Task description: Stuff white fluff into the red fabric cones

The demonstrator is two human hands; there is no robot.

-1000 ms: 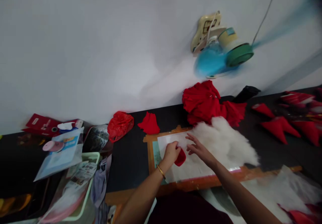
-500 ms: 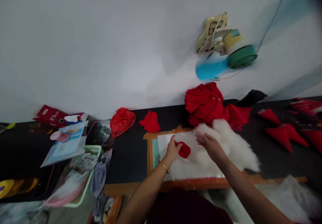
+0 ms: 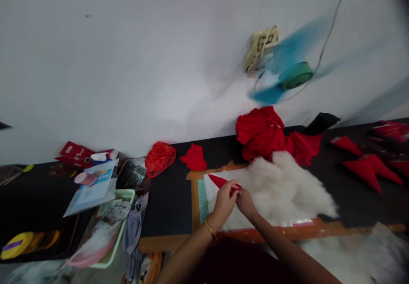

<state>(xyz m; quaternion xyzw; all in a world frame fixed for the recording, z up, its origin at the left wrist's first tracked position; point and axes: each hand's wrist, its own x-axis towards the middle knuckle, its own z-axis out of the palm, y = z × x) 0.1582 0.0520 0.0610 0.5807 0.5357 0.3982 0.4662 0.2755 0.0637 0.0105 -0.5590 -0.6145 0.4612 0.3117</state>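
Observation:
My left hand (image 3: 225, 201), with a gold bracelet at the wrist, is closed around a small red fabric cone (image 3: 217, 180) over a white sheet (image 3: 233, 222). The cone's tip points up and to the left. My right hand (image 3: 246, 202) meets the cone's wide end, its fingers drawn together there. Whether those fingers hold stuffing or the cone's edge is hidden. Just right of both hands lies a big heap of white fluffy stuffing (image 3: 290, 186).
Red fabric pieces (image 3: 260, 133) are piled behind the stuffing. Red cones (image 3: 364, 171) lie at the right. A red plastic bag (image 3: 159, 158) and a red cloth piece (image 3: 194, 158) sit at the back. A running fan (image 3: 295, 75) hangs on the wall; a green basket (image 3: 126, 228) stands left.
My right hand has come left from the stuffing to the red cone's wide end. The cone has turned, so its tip now points up and left.

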